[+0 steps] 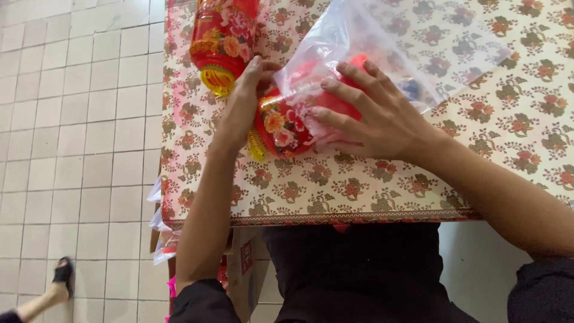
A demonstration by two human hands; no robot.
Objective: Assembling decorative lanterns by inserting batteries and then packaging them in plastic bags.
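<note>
Head view: left hand grips the red lantern at counter centre; right hand, fingers spread, presses the clear bag over it. Thin film risks tearing on the gold end; second lantern at 11 o'clock.

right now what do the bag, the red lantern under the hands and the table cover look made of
Bag: thin clear plastic film, glossy and creased; the pattern shows through.
Red lantern: looks like shiny printed fabric or plastic with flowers and a gold ribbed end; hard to tell which.
Table cover: probably wipeable vinyl, smooth, floral print.
</note>
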